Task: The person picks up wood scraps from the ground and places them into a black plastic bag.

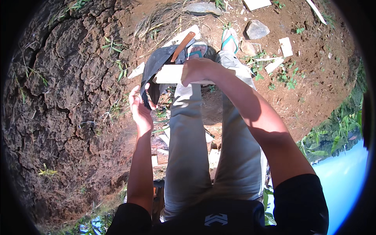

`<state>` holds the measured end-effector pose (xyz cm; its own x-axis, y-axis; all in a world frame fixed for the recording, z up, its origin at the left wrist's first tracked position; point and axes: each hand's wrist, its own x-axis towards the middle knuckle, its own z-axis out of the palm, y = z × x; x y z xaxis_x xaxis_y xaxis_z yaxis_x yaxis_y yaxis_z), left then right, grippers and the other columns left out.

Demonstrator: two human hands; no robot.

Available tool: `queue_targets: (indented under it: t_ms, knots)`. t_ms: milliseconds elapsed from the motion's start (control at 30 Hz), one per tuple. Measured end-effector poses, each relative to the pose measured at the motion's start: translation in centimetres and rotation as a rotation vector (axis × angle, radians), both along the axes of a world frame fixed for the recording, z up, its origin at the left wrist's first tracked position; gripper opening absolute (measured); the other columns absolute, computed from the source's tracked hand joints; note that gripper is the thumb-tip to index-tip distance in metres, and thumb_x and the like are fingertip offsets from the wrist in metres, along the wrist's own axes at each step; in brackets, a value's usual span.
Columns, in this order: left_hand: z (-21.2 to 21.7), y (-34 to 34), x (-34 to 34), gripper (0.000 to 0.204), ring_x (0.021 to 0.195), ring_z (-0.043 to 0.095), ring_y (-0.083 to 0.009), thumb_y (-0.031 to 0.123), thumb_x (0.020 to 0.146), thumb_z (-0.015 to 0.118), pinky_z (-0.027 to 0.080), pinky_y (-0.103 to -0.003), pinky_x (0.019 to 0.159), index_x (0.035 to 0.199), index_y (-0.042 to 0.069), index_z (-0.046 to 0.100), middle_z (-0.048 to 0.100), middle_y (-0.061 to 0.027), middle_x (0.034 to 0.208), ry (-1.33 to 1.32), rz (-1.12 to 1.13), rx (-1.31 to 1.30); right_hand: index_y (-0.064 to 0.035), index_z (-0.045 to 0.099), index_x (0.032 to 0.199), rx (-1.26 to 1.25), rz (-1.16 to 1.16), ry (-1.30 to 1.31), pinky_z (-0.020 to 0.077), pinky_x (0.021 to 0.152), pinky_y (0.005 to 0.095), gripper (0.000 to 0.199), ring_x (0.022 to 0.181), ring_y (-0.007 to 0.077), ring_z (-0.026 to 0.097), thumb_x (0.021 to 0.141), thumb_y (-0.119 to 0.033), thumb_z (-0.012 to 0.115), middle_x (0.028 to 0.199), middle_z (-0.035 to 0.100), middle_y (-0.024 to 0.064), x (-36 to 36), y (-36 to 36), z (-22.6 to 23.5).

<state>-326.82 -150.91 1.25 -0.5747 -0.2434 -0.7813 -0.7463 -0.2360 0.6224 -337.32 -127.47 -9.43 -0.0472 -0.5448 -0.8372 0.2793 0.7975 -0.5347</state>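
My left hand [141, 107] pinches the near edge of a piece of black fabric [150, 74], which looks like a bag or a garment. A pale wooden board [169, 73] lies crosswise over my shins, its left end inside or against the fabric; I cannot tell which. My right hand [194, 71] is closed around the board's right part, with its fingertips mostly hidden. From the far side of the fabric a reddish-brown stick-like piece [183, 46] juts up at a slant. What lies within the fabric's folds is hidden.
Cracked brown earth [58, 78] rises on the left. Beyond my sandalled feet [230, 41] lie a grey stone [257, 29], a flat rock [201, 8] and dry roots [160, 23]. Wood offcuts [286, 47] and small green plants are scattered on the right, with more chips between my legs.
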Motion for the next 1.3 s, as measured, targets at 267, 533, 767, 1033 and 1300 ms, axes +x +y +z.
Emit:
queue_targets:
  t_ms: [267, 533, 767, 1033, 1300]
  knots:
    - [0.0, -0.2, 0.4, 0.052, 0.058, 0.052, -0.0112, 0.039, 0.093, 0.047, 0.046, -0.025, 0.055, 0.135, 0.009, 0.04, 0.056, -0.0176, 0.133, -0.046, -0.055, -0.105, -0.0039, 0.07, 0.114, 0.192, 0.489, 0.655, 0.0361, 0.101, 0.0562, 0.042, 0.125, 0.0373, 0.05, 0.08, -0.029, 0.068, 0.132, 0.059, 0.016, 2.4, -13.4, -1.0]
    - [-0.3, -6.0, -1.3, 0.032, 0.051, 0.041, -0.0055, 0.017, 0.095, 0.053, 0.031, -0.02, 0.043, 0.126, 0.013, 0.048, 0.066, -0.0114, 0.116, 0.025, 0.124, -0.224, -0.0094, 0.063, 0.092, -0.504, -0.761, 1.198, 0.045, 0.07, 0.0364, 0.022, 0.08, 0.0255, 0.056, 0.07, -0.007, 0.067, 0.089, 0.058, 0.0052, 4.8, -5.4, 5.5]
    - [-1.7, -8.2, -1.7, 0.036, 0.046, 0.037, -0.0061, 0.02, 0.095, 0.054, 0.028, -0.021, 0.04, 0.129, 0.013, 0.046, 0.065, -0.0146, 0.116, 0.011, 0.087, -0.221, -0.0063, 0.061, 0.113, 0.188, -0.529, 0.83, 0.0457, 0.093, 0.0388, 0.035, 0.109, 0.0308, 0.056, 0.078, -0.007, 0.061, 0.111, 0.061, 0.0124, 6.9, 5.2, -15.8]
    - [-2.6, -8.0, -1.4, 0.035, 0.042, 0.032, -0.0028, 0.018, 0.096, 0.051, 0.025, -0.017, 0.037, 0.129, 0.009, 0.047, 0.065, -0.0155, 0.113, 0.002, 0.003, -0.237, -0.0114, 0.055, 0.121, 0.059, 0.077, 1.283, 0.0421, 0.095, 0.0409, 0.033, 0.114, 0.0234, 0.054, 0.089, -0.017, 0.054, 0.116, 0.057, 0.0081, 4.2, -1.4, -27.2]
    - [-3.1, -8.0, -1.3, 0.035, 0.042, 0.033, -0.0036, 0.018, 0.096, 0.051, 0.026, -0.019, 0.037, 0.129, 0.008, 0.046, 0.065, -0.015, 0.113, 0.002, 0.034, -0.252, -0.0136, 0.063, 0.109, 0.049, 0.128, 1.158, 0.0418, 0.088, 0.0396, 0.022, 0.111, 0.023, 0.053, 0.09, -0.018, 0.053, 0.112, 0.057, 0.0095, 2.5, -1.6, -26.3]
